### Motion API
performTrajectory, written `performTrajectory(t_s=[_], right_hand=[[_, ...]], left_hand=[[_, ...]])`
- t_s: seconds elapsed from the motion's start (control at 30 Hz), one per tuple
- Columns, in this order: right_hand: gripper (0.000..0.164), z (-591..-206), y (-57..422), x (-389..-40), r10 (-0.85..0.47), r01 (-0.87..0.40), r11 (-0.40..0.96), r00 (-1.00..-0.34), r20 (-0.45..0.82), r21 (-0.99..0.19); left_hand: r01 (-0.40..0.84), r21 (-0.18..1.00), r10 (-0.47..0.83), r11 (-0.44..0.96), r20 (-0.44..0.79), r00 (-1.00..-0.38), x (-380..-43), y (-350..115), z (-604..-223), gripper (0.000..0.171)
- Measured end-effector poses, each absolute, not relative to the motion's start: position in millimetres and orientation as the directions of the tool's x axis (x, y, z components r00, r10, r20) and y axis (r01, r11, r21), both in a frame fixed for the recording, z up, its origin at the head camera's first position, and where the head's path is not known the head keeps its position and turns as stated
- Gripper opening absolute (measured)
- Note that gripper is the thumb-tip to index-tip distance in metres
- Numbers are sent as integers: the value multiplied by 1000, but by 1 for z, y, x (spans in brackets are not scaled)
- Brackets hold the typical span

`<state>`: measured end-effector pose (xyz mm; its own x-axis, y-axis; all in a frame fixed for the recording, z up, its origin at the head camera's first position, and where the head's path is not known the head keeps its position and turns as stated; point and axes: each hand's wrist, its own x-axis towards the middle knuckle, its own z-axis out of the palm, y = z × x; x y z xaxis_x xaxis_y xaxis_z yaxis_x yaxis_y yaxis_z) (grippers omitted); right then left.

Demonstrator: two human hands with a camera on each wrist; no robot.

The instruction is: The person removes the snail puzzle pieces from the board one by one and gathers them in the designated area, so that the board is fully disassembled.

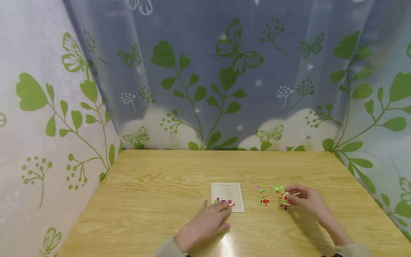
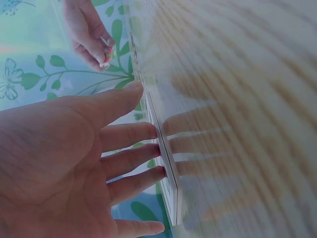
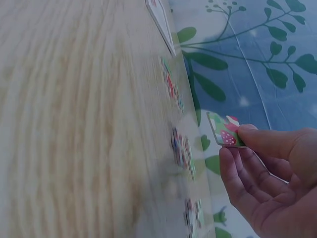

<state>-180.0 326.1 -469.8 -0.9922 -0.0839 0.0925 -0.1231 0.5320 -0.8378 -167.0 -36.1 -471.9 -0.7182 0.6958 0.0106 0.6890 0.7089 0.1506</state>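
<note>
A square puzzle tray [image 1: 228,191] with a pale raised rim lies on the table, with colourful puzzle pieces [image 1: 226,201] along its near side. My left hand [image 1: 208,219] reaches over that near edge, its fingers outstretched and their tips touching the tray and pieces. In the right wrist view, my right hand [image 3: 277,168] pinches a puzzle piece [image 3: 226,132] between thumb and fingers, raised off the table; it is green and red with a white-dotted patch. Beneath and beside this hand lie more loose pieces [image 1: 284,206]; the hand partly covers them in the head view.
Right of the tray, further loose pieces lie in small groups: one with purple [image 1: 260,187], one with red [image 1: 264,201] and a green one [image 1: 278,189]. The wooden table [image 1: 154,185] meets a leaf-and-butterfly patterned curtain [image 1: 205,107] at the back and sides.
</note>
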Motion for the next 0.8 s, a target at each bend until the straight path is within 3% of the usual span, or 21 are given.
performTrajectory(t_s=[0.47,0.8], right_hand=[[30,-478,366,-165,-54,-87,570,-996,68,-817],[26,-483,385,-159,-72,-28,649,-997,-25,-760]], left_hand=[[685,141,693,715,-4,-721,-168,-35,-476,56],[686,143,694,713,-12,-720,-167,-35,-474,56]])
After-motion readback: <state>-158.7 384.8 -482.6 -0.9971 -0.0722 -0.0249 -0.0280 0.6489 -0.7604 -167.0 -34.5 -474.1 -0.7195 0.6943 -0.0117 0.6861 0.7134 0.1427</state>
